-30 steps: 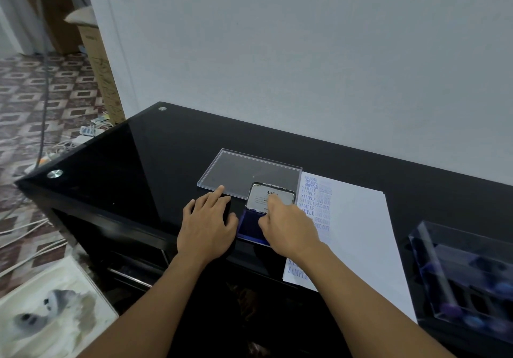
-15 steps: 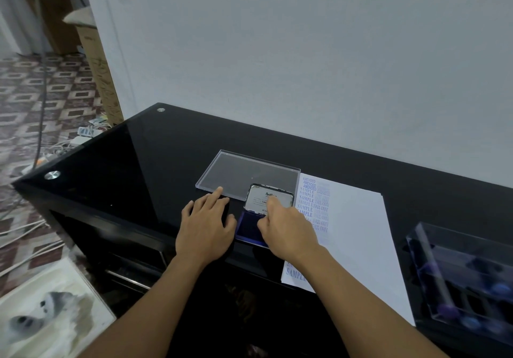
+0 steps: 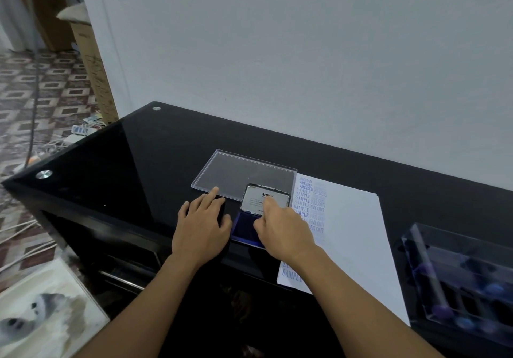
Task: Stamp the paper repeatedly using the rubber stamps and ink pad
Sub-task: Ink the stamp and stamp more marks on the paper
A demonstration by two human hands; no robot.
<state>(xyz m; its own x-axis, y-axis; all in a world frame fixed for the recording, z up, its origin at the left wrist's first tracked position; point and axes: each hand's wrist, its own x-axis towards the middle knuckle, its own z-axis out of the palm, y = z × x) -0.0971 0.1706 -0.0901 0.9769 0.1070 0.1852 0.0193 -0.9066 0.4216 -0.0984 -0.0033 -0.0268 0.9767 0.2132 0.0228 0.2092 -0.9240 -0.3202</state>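
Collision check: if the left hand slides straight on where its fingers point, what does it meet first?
The clear plastic lid; the left hand's index tip sits at its near edge, contact unclear.

Two bare forearms [image 3: 144, 302], uncovered to the frame's edge, slim wrists [image 3: 301, 256], bare left grip [image 3: 201, 227], bare right grip [image 3: 280, 230]

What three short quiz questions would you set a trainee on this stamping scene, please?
1. True or false: the ink pad has its lid shut.
2. Which word is stamped on the paper? A) SAMPLE B) PAID C) URGENT
3. Fill in: the ____ hand rests on the table just left of the ink pad.

Key: 1 false, the lid is raised and the blue pad shows. 2 A. 3 the left hand.
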